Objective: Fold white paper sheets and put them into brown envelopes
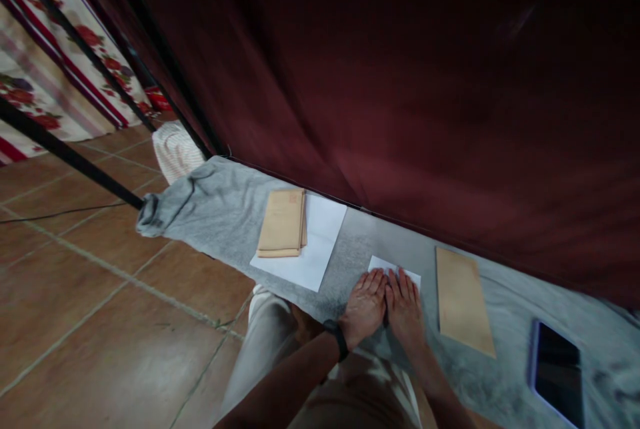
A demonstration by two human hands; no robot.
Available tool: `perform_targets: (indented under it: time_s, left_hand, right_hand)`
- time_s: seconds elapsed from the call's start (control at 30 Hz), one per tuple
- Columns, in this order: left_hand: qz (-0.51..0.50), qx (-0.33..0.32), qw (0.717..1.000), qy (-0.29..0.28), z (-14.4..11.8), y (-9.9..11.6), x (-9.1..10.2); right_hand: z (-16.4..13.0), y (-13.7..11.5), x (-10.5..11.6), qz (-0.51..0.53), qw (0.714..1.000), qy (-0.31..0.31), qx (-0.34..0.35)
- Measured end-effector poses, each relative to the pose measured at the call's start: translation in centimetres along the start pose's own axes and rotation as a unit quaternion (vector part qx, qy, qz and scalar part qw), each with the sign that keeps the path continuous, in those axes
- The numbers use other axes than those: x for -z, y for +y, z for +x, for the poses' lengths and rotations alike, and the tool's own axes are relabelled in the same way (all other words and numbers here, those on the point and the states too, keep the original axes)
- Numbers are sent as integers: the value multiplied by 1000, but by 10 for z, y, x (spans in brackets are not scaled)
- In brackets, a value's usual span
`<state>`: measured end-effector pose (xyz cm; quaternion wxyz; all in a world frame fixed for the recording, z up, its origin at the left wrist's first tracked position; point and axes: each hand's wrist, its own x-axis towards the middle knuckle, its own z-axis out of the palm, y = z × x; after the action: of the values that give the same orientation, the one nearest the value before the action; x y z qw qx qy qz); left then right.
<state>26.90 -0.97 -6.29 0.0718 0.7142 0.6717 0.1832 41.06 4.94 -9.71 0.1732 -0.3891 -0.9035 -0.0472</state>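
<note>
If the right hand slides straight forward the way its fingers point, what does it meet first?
The right hand lies flat on the white paper, fingers pointing to the dark red curtain. Past the paper's edge only bare grey cloth shows, so probably the curtain first.

Looking steeply down from head height, tilted, close over the grey-covered table (220,209); taking in floor at left, dark curtain (400,82) far behind.

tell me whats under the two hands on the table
A small white sheet of paper lies flat under the left hand and right hand, on the grey cloth. Only its far edge and corners show; the rest is covered by the palms.
</note>
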Motion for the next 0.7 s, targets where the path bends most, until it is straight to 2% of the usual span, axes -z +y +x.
perform_targets:
  time_s: [0.13,0.33,0.43,0.6,0.7]
  left_hand:
    - [-7,36,999,2,15,5,2]
    - [10,1,999,48,31,3,-12]
    - [24,-12,998,52,32,0,-16]
    - [54,-16,998,34,31,-5,-17]
    - [59,-40,997,27,33,-10,-19]
  right_hand:
    - [-3,0,-2,-9,1000,5,-15]
    - [-1,-1,-6,4,999,27,-34]
    - [2,-4,-3,31,997,39,-56]
    - [2,-8,10,20,995,15,-98]
    - [2,-6,14,8,994,-8,-112]
